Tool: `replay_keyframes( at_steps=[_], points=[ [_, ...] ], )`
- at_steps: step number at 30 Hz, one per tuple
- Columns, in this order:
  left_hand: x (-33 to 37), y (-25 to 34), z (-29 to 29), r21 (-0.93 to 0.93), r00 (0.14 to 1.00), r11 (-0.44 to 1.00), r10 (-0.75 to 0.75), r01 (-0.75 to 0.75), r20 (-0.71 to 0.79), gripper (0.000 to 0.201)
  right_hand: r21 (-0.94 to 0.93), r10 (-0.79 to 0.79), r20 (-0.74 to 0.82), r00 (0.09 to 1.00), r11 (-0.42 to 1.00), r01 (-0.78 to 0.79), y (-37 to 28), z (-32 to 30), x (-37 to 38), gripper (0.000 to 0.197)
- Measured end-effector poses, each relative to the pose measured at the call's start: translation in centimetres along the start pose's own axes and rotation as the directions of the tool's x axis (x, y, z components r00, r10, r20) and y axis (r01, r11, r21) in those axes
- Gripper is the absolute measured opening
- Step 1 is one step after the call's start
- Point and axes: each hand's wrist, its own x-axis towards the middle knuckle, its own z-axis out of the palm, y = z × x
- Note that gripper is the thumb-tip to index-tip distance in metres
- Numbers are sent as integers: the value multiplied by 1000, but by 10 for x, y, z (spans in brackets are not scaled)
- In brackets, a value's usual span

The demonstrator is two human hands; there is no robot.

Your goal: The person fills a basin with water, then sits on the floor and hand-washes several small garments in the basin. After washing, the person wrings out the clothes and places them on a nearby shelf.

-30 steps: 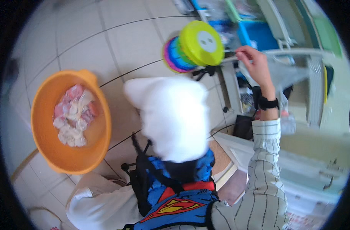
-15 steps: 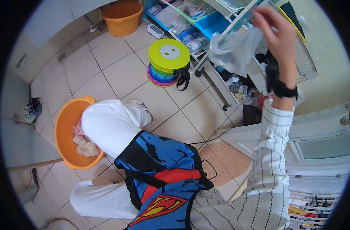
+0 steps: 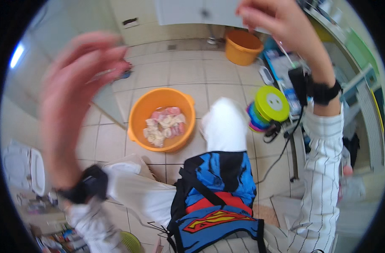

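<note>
My left hand (image 3: pixel 81 76) is raised at the left, blurred by motion. Its fingers curve to the right, with a gap to the thumb and nothing visible between them. High at the right, my right hand (image 3: pixel 276 19) is also in the air, loosely bent and holding nothing I can see; the top edge cuts it off. Both wrists wear black bands. Beyond my knees, an orange plastic tub (image 3: pixel 138 107) stands on the floor, nearest to my left hand. Wet-looking pink and cream cloths (image 3: pixel 165 125) lie bunched inside it.
Another orange tub (image 3: pixel 243 52) stands by the far wall. A yellow-lidded, rainbow-sided folding stool (image 3: pixel 270 103) is right of my knee. Shelving with bins (image 3: pixel 285 69) lines the right side. A black cable (image 3: pixel 287 145) hangs from my right wrist. A toilet (image 3: pixel 26 166) is at the left.
The view has swung left, so the tub now sits nearer the middle. My left hand has come into view, raised. My right hand remains raised and without anything visible in it.
</note>
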Motion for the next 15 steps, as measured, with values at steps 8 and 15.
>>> replay_keyframes(
  at_steps=[8,15],
  points=[
    [43,-183,21,-437,940,843,-342,313,13,20,-79,374,225,899,927,-366,44,79,-33,11],
    [28,-306,-38,-392,771,718,-636,575,-33,19,-574,831,6,556,458,-679,98,-45,-25,15]
  ],
)
